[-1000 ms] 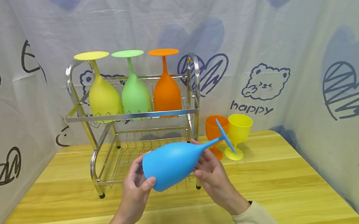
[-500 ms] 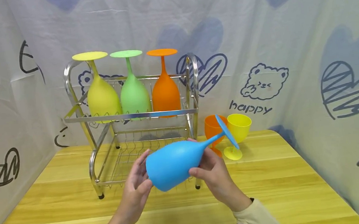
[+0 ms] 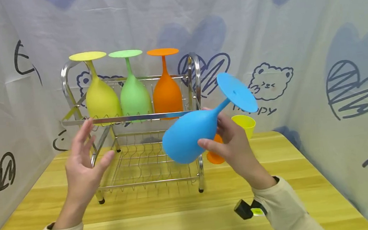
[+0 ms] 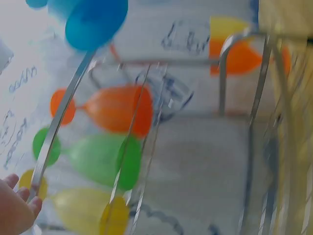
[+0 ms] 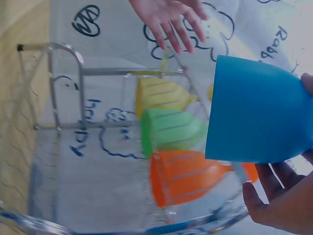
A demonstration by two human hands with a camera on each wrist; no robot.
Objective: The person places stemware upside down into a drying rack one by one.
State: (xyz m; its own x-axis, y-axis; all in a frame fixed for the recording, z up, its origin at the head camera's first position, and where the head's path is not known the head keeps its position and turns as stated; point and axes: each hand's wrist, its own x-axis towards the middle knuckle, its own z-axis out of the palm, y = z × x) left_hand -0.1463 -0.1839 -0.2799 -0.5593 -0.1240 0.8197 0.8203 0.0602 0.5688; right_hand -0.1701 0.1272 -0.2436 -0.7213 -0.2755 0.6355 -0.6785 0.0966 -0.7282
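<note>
In the head view my right hand (image 3: 236,148) grips a blue plastic goblet (image 3: 190,134) round the lower bowl. The goblet is tilted, its mouth down to the left and its round foot up to the right. My left hand (image 3: 83,171) is off the goblet, fingers spread, in front of the rack's left side. On the top tier of the metal rack (image 3: 131,118) stand three upside-down goblets in a row: yellow (image 3: 102,100), green (image 3: 135,97) and orange (image 3: 167,94). The right wrist view shows the blue bowl (image 5: 259,110) close up.
Behind my right hand, an orange goblet (image 3: 215,157) and a yellow goblet (image 3: 244,124) stand upright on the wooden table (image 3: 294,178), partly hidden. The rack's wire lower tier (image 3: 146,169) carries nothing. Printed cloth (image 3: 255,24) encloses the back and sides.
My left hand has let go of the blue goblet and moved left. The right hand has raised the goblet up and to the right, tipping its foot higher.
</note>
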